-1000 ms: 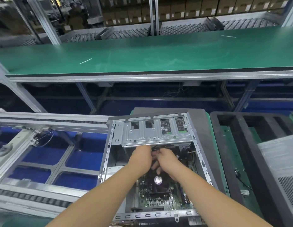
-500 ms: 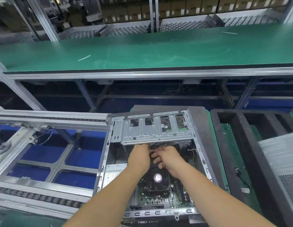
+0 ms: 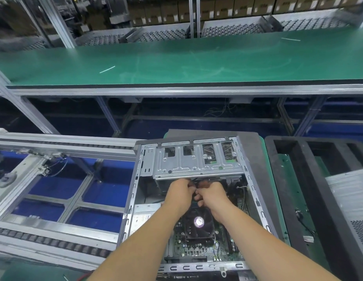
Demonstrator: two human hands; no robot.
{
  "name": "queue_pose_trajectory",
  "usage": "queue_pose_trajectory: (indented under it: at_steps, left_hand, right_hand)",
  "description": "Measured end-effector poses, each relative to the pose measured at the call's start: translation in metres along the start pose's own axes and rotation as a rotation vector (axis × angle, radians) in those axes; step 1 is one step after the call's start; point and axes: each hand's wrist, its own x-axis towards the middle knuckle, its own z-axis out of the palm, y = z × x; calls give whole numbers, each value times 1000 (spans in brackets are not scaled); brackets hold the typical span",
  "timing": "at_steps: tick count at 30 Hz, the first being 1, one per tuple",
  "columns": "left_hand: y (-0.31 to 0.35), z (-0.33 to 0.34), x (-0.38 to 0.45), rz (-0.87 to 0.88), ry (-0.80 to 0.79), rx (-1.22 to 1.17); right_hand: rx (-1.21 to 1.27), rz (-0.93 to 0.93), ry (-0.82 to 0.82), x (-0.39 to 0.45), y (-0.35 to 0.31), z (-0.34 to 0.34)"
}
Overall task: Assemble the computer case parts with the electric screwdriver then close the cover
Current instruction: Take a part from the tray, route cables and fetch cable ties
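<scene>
While both hands were already inside the computer case (image 3: pixel 255 201) a second ago, they have since crept further toward the far end, so they now sit right at the lower lip of the silver drive cage (image 3: pixel 196 165) instead of over the middle of the board. That shift suggests the person is busy w/ something tucked beneath the cage, prob. a dark cable or connector (image 3: pixel 196 180) (only a sliver shows between the knuckles), and not yet w/ any screw. No electric screwdriver is in view, and the cover is off; the grey perforated panel (image 3: pixel 350 201) lying at the right edge may be it, though that can't be confirmed. So the task looks early: fastening and closing both remain.

As for pose, the left hand (image 3: pixel 181 192) and right hand (image 3: pixel 212 194) come in side by side from the near edge, forearms converging, knuckles up, touching or nearly so. Fingers on both are curled inward and appear pinched on that small dark part, but the fingertips are hidden under the hands and the cage lip, so what exactly each grips can't be told for sure. The CPU fan (image 3: pixel 198 222) sits just behind the wrists, clear of them. The case itself lies open on its side on the dark pallet (image 3: pixel 249 142), beside the roller conveyor (image 3: pixel 55 238).
</scene>
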Motion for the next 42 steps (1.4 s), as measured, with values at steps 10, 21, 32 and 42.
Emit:
queue_pose_trajectory:
  at_steps: [10,21,32,42]
  left_hand:
    - [-8,5,1,-82,68,-14]
    - [-7,7,17,-215,112,130]
    - [-20,13,30,-65,76,642]
    - [-24,18,35,-58,100,773]
  right_hand:
    - [-623,-183,59,2,3,3]
    - [-716,-204,1,10,5,14]
    - [-647,-203,1,11,10,15]
    - [-644,-183,2,10,10,14]
